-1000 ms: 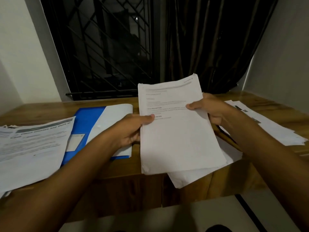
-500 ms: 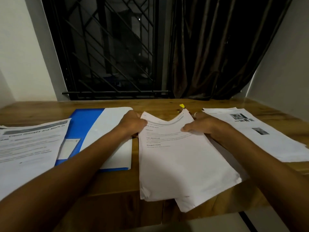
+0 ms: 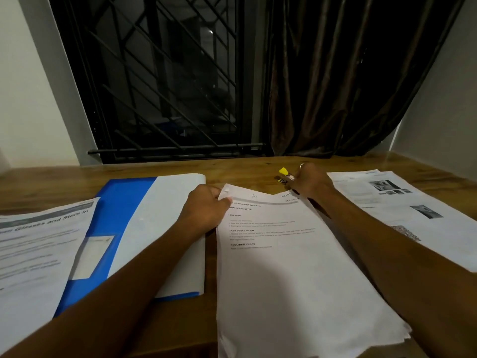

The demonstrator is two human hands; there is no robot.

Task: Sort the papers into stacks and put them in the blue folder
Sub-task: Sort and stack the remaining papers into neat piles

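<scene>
A stack of white printed papers (image 3: 284, 267) lies in the middle of the wooden table (image 3: 245, 167), its near end hanging over the front edge. My left hand (image 3: 206, 210) pinches its top-left corner, thumb on top. My right hand (image 3: 313, 182) is past the stack's top-right corner, with its fingertips closed on a small yellow-capped object (image 3: 283, 171). The blue folder (image 3: 116, 202) lies open to the left of the stack, and white sheets (image 3: 170, 228) cover its right half. My left forearm crosses over them.
Another paper stack with a bold headline (image 3: 38, 249) overlaps the folder's left side. Sheets with photos (image 3: 402, 213) lie at the right. A barred window and a dark curtain stand behind the table, with walls on both sides.
The stack, held up in both hands a second ago, has been laid flat on the table. My right hand left the stack's top edge and moved back to the yellow-capped object.
</scene>
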